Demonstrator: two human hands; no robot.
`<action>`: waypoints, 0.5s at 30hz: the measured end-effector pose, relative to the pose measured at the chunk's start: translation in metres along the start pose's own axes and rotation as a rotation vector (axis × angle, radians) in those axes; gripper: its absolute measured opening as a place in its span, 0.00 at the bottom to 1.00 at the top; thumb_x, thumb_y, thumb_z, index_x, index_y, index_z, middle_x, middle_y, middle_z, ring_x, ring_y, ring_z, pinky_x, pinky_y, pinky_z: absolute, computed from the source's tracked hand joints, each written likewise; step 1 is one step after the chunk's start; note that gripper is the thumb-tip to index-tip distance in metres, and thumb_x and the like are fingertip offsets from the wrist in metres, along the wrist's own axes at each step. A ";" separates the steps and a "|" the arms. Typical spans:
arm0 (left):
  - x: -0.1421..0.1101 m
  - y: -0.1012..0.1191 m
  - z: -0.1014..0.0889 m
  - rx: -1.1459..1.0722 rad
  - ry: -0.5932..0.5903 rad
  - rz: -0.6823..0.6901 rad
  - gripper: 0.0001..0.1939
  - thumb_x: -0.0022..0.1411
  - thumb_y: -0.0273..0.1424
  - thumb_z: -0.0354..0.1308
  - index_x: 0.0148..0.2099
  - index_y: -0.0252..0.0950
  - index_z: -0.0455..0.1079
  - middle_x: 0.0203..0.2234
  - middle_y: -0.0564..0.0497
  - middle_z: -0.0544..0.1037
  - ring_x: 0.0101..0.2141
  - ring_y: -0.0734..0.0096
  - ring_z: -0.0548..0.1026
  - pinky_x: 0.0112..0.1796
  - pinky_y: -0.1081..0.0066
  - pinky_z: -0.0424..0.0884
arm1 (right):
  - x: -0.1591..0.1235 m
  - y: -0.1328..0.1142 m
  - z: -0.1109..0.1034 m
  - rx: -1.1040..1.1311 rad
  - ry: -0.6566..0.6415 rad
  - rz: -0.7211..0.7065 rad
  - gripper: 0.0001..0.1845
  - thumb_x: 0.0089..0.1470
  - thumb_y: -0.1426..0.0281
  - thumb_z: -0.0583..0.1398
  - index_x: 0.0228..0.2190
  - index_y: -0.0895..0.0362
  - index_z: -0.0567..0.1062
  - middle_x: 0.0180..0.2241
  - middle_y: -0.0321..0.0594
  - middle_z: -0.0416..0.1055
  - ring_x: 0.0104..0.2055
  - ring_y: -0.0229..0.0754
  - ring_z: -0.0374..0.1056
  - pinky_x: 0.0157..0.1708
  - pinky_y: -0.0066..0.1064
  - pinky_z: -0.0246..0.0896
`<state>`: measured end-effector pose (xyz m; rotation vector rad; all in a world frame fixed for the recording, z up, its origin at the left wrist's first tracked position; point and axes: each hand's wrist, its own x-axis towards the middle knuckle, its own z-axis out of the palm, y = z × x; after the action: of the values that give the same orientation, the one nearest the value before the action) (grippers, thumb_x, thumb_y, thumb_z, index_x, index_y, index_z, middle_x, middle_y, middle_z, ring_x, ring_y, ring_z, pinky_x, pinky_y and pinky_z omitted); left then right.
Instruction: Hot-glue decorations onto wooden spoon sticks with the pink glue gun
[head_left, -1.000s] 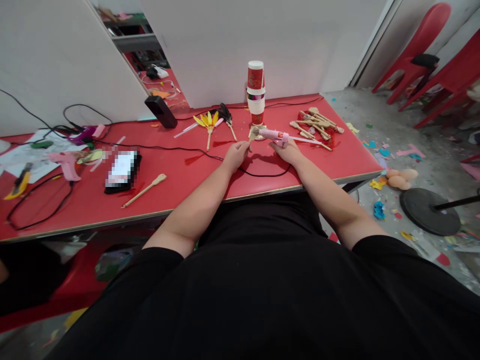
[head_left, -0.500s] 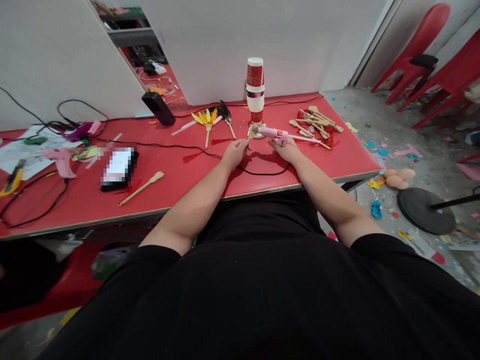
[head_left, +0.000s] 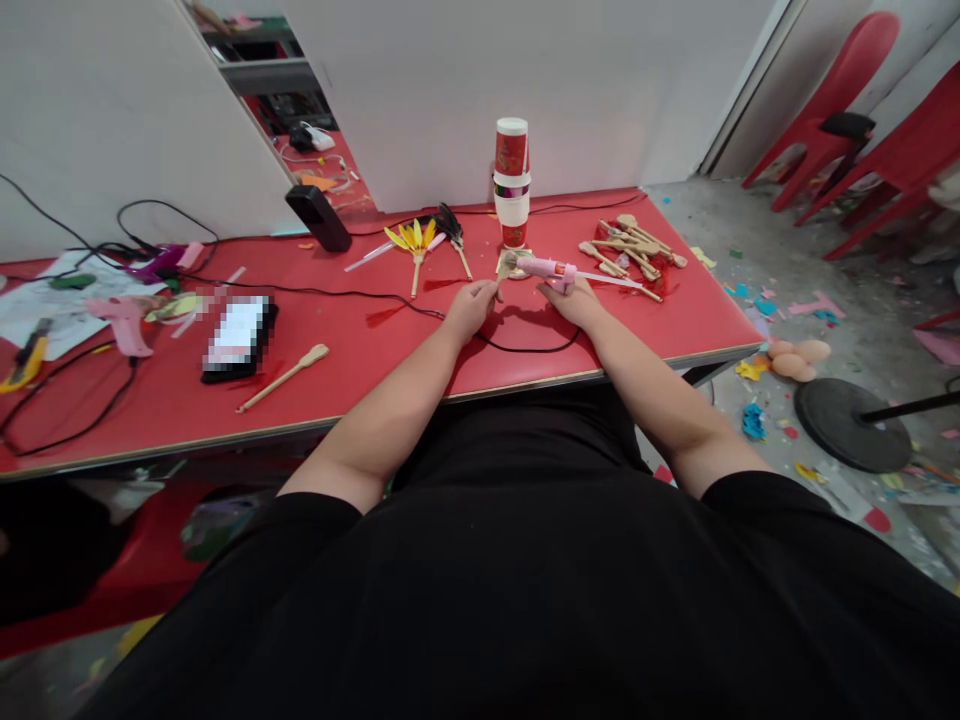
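Note:
My right hand (head_left: 571,298) is closed around the grip of a pink hot glue gun (head_left: 546,268), its nozzle pointing left and a clear glue stick (head_left: 619,282) poking out of its back. My left hand (head_left: 471,308) pinches a small wooden stick (head_left: 502,270) with a flat, paddle-like head; my fingers cover most of it. The nozzle is at the stick's head, though whether they touch I cannot tell. Just behind them stand stacked paper cups (head_left: 512,155). To the left lie a stick with yellow feathers (head_left: 415,245) and one with black feathers (head_left: 454,235).
Wooden sticks with red tassels (head_left: 634,245) are piled at the right. A lone wooden stick (head_left: 285,377), a phone (head_left: 238,335), another pink glue gun (head_left: 124,320) and a yellow cutter (head_left: 28,360) lie leftward. The black cord (head_left: 525,348) loops before my hands on the red table (head_left: 390,375).

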<state>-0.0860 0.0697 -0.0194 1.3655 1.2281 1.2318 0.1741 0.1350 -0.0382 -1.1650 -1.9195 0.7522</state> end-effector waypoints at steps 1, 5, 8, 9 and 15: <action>0.000 0.000 0.000 0.002 -0.001 0.002 0.19 0.79 0.38 0.59 0.32 0.37 0.72 0.16 0.59 0.59 0.20 0.75 0.54 0.25 0.72 0.51 | 0.000 0.000 0.000 0.007 -0.001 -0.003 0.45 0.62 0.35 0.65 0.62 0.57 0.84 0.49 0.52 0.87 0.52 0.66 0.83 0.61 0.61 0.81; 0.000 0.000 0.000 0.012 -0.001 0.001 0.20 0.79 0.40 0.60 0.32 0.38 0.73 0.16 0.59 0.59 0.20 0.75 0.53 0.25 0.72 0.51 | 0.000 -0.002 0.000 -0.006 -0.014 0.075 0.44 0.61 0.36 0.66 0.62 0.56 0.83 0.49 0.52 0.87 0.50 0.66 0.84 0.59 0.62 0.81; 0.000 0.000 0.000 0.007 -0.006 0.005 0.20 0.79 0.40 0.60 0.32 0.38 0.72 0.16 0.59 0.59 0.20 0.74 0.54 0.26 0.72 0.51 | -0.001 -0.004 0.000 -0.013 -0.006 0.094 0.42 0.62 0.39 0.67 0.63 0.55 0.83 0.50 0.52 0.87 0.50 0.65 0.84 0.59 0.62 0.82; 0.000 0.001 0.000 0.006 -0.007 0.005 0.20 0.79 0.39 0.60 0.32 0.38 0.72 0.16 0.59 0.59 0.20 0.74 0.54 0.26 0.71 0.51 | -0.001 -0.005 0.000 -0.007 -0.003 0.086 0.41 0.62 0.39 0.67 0.63 0.55 0.83 0.51 0.53 0.87 0.52 0.65 0.83 0.61 0.62 0.81; 0.000 0.001 0.000 0.030 0.008 0.008 0.20 0.79 0.40 0.59 0.32 0.38 0.72 0.16 0.58 0.59 0.21 0.73 0.55 0.26 0.71 0.51 | 0.000 -0.005 -0.003 -0.005 -0.012 0.079 0.41 0.61 0.39 0.69 0.62 0.55 0.84 0.50 0.51 0.86 0.53 0.65 0.83 0.64 0.61 0.80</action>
<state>-0.0855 0.0695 -0.0184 1.3891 1.2527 1.2300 0.1737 0.1331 -0.0326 -1.2484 -1.8950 0.7988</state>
